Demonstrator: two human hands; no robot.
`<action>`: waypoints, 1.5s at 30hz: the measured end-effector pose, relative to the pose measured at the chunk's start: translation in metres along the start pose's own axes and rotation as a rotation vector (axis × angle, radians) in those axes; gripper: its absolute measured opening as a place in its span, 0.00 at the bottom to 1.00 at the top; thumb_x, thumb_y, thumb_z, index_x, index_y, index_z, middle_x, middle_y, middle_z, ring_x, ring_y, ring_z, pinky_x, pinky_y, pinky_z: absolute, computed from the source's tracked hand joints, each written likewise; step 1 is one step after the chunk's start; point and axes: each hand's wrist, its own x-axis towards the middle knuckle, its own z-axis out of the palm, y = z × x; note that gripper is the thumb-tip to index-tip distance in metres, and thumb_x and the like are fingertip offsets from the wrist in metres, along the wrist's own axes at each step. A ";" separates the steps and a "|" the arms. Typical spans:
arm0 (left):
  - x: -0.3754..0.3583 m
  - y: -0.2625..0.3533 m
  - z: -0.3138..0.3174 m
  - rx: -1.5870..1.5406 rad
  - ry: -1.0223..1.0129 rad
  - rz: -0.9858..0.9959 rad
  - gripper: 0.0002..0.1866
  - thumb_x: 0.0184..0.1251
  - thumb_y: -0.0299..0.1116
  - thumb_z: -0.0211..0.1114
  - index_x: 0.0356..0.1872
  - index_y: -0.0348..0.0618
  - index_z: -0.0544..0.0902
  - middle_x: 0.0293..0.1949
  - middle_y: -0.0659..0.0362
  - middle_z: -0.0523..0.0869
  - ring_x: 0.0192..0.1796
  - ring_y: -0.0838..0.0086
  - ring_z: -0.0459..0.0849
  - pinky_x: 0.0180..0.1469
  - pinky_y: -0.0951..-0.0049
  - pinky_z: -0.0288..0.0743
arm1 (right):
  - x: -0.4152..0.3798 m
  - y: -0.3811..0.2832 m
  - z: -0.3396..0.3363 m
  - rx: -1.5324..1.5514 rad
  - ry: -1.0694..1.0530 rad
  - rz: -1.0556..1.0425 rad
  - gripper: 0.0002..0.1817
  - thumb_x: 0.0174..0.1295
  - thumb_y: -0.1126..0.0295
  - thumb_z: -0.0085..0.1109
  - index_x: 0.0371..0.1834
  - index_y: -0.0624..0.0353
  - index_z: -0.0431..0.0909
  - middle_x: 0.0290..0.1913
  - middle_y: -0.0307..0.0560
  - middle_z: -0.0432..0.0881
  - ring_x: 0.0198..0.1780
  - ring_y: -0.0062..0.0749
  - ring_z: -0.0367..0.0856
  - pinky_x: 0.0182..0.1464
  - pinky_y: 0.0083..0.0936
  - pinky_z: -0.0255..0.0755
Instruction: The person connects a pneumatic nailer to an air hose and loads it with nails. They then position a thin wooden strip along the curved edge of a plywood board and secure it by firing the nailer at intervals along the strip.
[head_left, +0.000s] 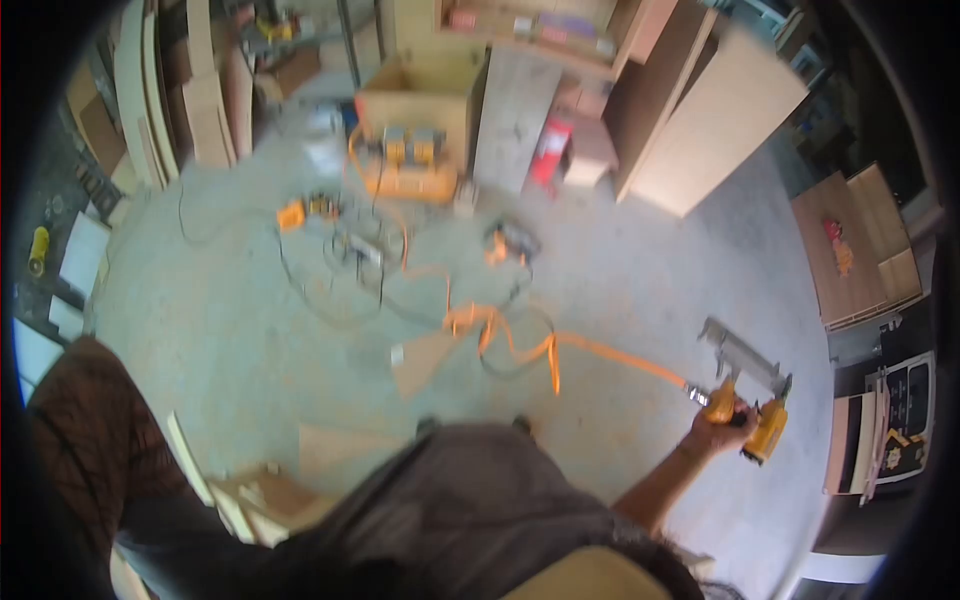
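My right hand (722, 432) is closed around the handle of a yellow and black nail gun (765, 430), held out over the floor at the lower right. The gun's long grey magazine (742, 355) points up and to the left. An orange air hose (625, 358) joins the gun at a metal fitting and runs left across the floor to a loose bundle. My left hand does not show. Dark brown cloth (85, 430) fills the lower left edge.
A yellow compressor (410, 180) stands by an open wooden box. Power tools (515, 240) and black cords lie on the grey floor (600, 270). Tall wooden panels (715, 120) stand at the upper right. A cardboard piece (425, 360) lies near my feet, and boards (190, 460) are at lower left.
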 end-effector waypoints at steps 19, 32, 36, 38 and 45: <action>-0.011 -0.017 0.043 -0.199 0.229 -0.078 0.09 0.73 0.29 0.68 0.48 0.37 0.90 0.42 0.56 0.93 0.46 0.71 0.90 0.51 0.69 0.83 | -0.004 0.190 0.017 0.329 -0.083 0.002 0.10 0.66 0.68 0.61 0.29 0.49 0.70 0.27 0.39 0.75 0.29 0.28 0.72 0.40 0.29 0.75; -0.008 0.038 0.042 -0.655 0.998 0.025 0.11 0.73 0.32 0.66 0.48 0.36 0.90 0.38 0.56 0.93 0.42 0.71 0.90 0.48 0.68 0.83 | 0.016 0.255 -0.006 0.300 0.147 0.080 0.12 0.66 0.65 0.62 0.28 0.49 0.69 0.25 0.34 0.71 0.28 0.24 0.71 0.36 0.27 0.73; 0.007 0.070 0.025 -0.769 1.202 0.169 0.12 0.74 0.33 0.65 0.48 0.35 0.90 0.37 0.55 0.92 0.41 0.71 0.90 0.47 0.68 0.83 | 0.025 0.267 -0.011 0.235 0.191 0.026 0.13 0.66 0.61 0.63 0.28 0.49 0.70 0.24 0.32 0.70 0.28 0.21 0.72 0.32 0.25 0.73; 0.025 0.089 0.023 -0.833 1.268 0.248 0.13 0.74 0.34 0.65 0.48 0.35 0.90 0.37 0.55 0.92 0.41 0.71 0.90 0.46 0.68 0.82 | 0.028 0.269 -0.015 0.198 0.245 -0.007 0.13 0.68 0.60 0.62 0.28 0.48 0.70 0.24 0.31 0.69 0.27 0.21 0.71 0.28 0.26 0.73; 0.168 0.127 0.084 -0.990 1.154 0.399 0.14 0.74 0.35 0.64 0.47 0.34 0.90 0.35 0.55 0.92 0.39 0.71 0.89 0.44 0.68 0.82 | -0.051 0.243 0.070 0.059 0.368 -0.179 0.19 0.64 0.53 0.66 0.19 0.45 0.72 0.20 0.37 0.77 0.23 0.39 0.78 0.42 0.48 0.88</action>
